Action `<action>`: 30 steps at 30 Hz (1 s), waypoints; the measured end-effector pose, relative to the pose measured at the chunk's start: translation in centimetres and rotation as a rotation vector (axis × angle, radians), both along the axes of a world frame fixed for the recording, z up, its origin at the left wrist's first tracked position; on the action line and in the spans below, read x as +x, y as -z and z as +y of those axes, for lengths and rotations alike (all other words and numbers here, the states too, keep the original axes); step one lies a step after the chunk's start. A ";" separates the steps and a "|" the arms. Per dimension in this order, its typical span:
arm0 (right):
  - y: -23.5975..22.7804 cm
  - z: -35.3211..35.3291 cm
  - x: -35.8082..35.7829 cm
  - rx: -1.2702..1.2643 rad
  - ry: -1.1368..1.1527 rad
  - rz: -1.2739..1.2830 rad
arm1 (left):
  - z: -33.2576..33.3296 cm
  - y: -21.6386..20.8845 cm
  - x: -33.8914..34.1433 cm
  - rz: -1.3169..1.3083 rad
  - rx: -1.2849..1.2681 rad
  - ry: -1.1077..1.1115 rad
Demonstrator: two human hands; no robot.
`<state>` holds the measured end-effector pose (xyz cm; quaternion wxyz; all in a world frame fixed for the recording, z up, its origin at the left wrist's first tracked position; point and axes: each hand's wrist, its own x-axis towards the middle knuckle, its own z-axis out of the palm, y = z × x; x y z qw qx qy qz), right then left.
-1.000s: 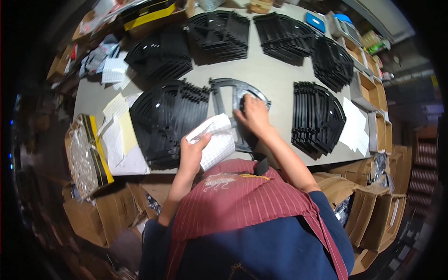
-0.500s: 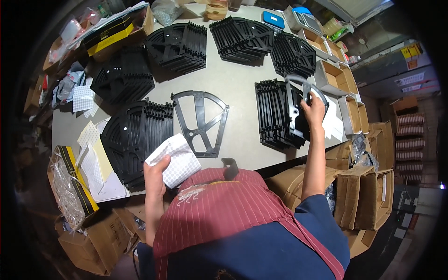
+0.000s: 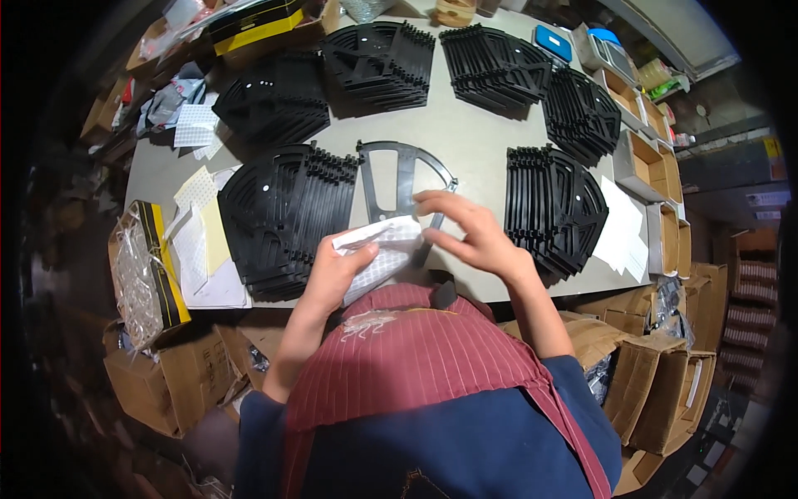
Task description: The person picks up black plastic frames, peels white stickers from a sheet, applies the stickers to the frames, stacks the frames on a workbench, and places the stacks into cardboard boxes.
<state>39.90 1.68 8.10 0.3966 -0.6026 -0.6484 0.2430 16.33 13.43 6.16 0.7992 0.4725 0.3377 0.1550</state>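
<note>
White sheet of small adhesive pads (image 3: 384, 249) is sitting in the left hand (image 3: 337, 270), whose fingers are curling up around its lower edge and pinning it against the palm, just above the near edge of the grey table (image 3: 465, 137). The right hand (image 3: 470, 233) is hovering at the sheet's right corner with fingers narrowed, thumb and forefinger drawn close together at the sheet's edge; whether they are pinching a pad cannot be told. Directly beyond both hands, a single grey fan-shaped plastic frame (image 3: 405, 185) is lying flat on the table, its lower tip partly covered by the sheet.

To the left of the frame, a stack of black fan-shaped frames (image 3: 278, 218) is resting in an overlapping row, touching the single frame's left side. To the right, a second stack of black frames (image 3: 553, 208) is lying well apart from the right hand. Further stacks of black frames (image 3: 378, 62) are lining the far side of the table. Loose white backing sheets (image 3: 199, 241) are lying by the left stack. Cardboard boxes (image 3: 665, 382) are standing below the table's right edge. A red striped apron (image 3: 416, 358) is filling the lower centre.
</note>
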 end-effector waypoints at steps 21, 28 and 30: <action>2.0 3.1 -1.4 -0.237 -0.058 0.309 | 0.2 1.8 -1.0 0.120 0.313 0.005; 1.3 2.6 -0.8 -0.338 -0.054 0.422 | 0.0 2.5 -1.0 0.123 0.495 0.000; 1.6 2.7 -0.8 -0.370 -0.051 0.442 | -0.1 2.2 -0.9 0.122 0.543 0.013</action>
